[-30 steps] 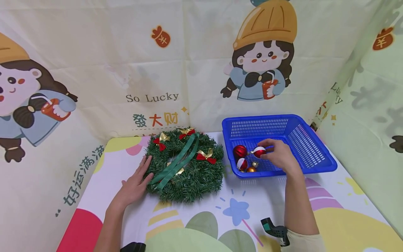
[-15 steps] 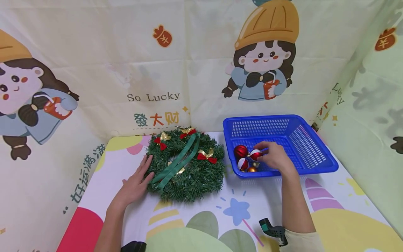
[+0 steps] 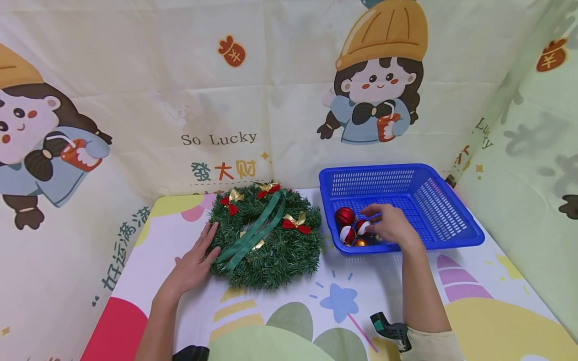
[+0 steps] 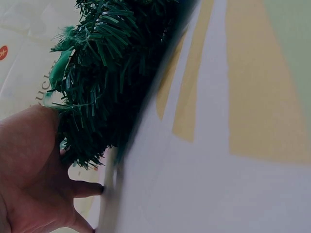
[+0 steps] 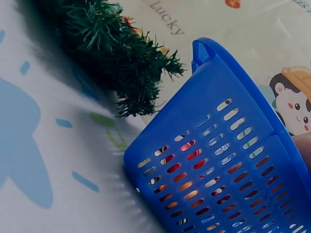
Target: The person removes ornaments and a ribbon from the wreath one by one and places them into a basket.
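Note:
A green wreath (image 3: 282,260) with red and gold bows and a green ribbon lies on the table. My left hand (image 3: 195,263) rests against its left edge, fingers spread; the left wrist view shows this hand (image 4: 31,170) beside the needles. Inside the blue basket (image 3: 456,240), my right hand (image 3: 394,224) is over the front left part, thumb and fingers parted. Right beside its fingertips is a red and white Christmas ball (image 3: 363,227); contact is hard to tell. Around it lie a red ball (image 3: 345,216), another red and white ball (image 3: 347,234) and an orange-gold ball (image 3: 360,242).
The basket's slotted wall (image 5: 218,145) fills much of the right wrist view and hides most of the right hand. A patterned cloth backdrop (image 3: 289,100) rises behind the table (image 3: 343,281). The wreath stands close to the basket's left side.
My right hand has moved slightly left and down with the red and white ball, which now sits lower among the other balls, its fingers parted from it. The left hand has stayed put.

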A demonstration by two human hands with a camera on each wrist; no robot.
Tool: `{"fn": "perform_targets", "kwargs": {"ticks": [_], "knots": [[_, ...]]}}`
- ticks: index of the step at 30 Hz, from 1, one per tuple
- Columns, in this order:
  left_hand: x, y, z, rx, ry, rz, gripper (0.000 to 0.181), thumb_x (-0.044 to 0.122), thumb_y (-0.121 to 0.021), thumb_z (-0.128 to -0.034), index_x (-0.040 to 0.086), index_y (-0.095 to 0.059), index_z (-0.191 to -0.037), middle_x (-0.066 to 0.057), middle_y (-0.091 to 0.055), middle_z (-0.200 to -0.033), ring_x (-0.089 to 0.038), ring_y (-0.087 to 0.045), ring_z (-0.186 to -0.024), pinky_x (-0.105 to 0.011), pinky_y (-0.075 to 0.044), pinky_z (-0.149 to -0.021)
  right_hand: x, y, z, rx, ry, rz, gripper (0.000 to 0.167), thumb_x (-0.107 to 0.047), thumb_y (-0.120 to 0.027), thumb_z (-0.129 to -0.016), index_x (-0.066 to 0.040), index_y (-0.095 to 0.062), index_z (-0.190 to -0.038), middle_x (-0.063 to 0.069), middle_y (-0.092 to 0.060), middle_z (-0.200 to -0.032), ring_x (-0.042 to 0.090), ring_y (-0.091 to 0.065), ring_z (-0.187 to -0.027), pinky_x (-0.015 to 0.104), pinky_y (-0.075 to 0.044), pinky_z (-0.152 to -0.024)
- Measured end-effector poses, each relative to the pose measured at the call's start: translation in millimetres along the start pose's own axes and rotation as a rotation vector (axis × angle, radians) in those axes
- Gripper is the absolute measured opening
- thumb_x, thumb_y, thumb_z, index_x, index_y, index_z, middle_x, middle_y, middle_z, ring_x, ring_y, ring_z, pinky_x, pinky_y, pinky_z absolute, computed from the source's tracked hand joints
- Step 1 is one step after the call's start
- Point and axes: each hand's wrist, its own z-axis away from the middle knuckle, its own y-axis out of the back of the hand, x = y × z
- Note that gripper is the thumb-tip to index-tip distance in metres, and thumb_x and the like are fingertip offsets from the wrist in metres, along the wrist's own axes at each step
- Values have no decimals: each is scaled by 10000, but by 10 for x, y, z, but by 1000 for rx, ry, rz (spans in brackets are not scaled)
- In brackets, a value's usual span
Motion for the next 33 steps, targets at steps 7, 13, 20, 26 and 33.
{"fn": "perform_targets", "kwargs": {"ticks": [7, 13, 20, 26, 33], "knots": [[7, 4, 4, 1, 1, -3, 659, 447, -381, -1132, 310, -66, -1695, -69, -6, -1774, -567, -305, -1490, -982, -2, -919, 1, -6, -3, -6, 6, -2, 442, -61, -756, -924, -35, -665, -1355, 259, -664, -1335, 455, -641, -1227, 567, -559, -999], [14, 2, 10, 2, 0, -5, 660, 447, -383, -1131, 306, -69, -1695, -74, -13, -1773, -569, -306, -1489, -983, -7, -917, 0, -1, 8, -8, 3, -4, 458, -64, -759, -920, -30, -657, -1365, 258, -657, -1346, 462, -634, -1235, 584, -550, -1007], [14, -3, 14, 3, 1, -1, 663, 451, -384, -1130, 307, -69, -1695, -74, -11, -1774, -564, -309, -1490, -982, -7, -919, -8, 5, 9, -12, -10, -7, 465, -72, -755, -925, -43, -651, -1377, 255, -651, -1359, 463, -627, -1248, 573, -561, -999], [26, 1, 15, 2, 0, 1, 664, 444, -388, -1131, 295, -73, -1696, -80, -12, -1773, -567, -313, -1488, -983, -5, -915, -14, 5, 9, -19, -2, -2, 462, -79, -751, -930, -36, -649, -1378, 260, -650, -1357, 466, -625, -1248, 588, -549, -1007], [30, 9, 6, 2, 0, -3, 664, 436, -391, -1132, 285, -76, -1697, -85, -13, -1773, -576, -312, -1482, -983, -8, -917, -15, 21, 14, -14, 15, -9, 443, -89, -738, -942, -30, -651, -1372, 256, -652, -1357, 462, -629, -1243, 591, -544, -1012]]}}
